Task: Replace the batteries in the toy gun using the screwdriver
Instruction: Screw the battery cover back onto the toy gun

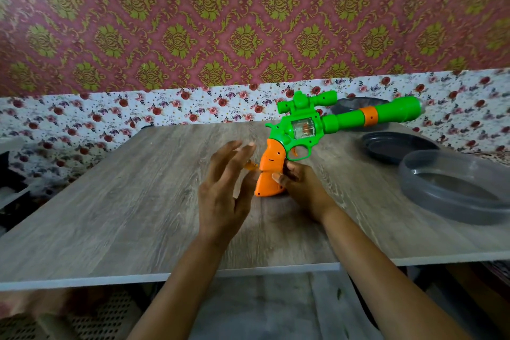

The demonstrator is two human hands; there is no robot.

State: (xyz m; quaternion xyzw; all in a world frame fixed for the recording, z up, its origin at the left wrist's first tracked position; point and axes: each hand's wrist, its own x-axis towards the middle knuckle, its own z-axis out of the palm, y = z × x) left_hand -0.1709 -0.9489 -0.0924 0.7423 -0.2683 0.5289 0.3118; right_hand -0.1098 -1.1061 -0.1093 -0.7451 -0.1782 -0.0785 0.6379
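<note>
**Toy gun propped on its grip, top-heavy**

Head view: the green-and-orange plastic toy gun (303,130) stands grip-down on the grey wood-grain counter (138,188). The right hand (299,188) has its fingers (291,168) clamped on the orange grip. The left hand (223,182) hovers beside it, fingers spread, holding nothing. The long barrel overhangs, so a slack hold could let the gun topple.

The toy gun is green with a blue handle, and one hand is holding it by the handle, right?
Not quite. The handle is orange, not blue. The head view shows the green toy gun with the right hand holding it by that handle.
</note>
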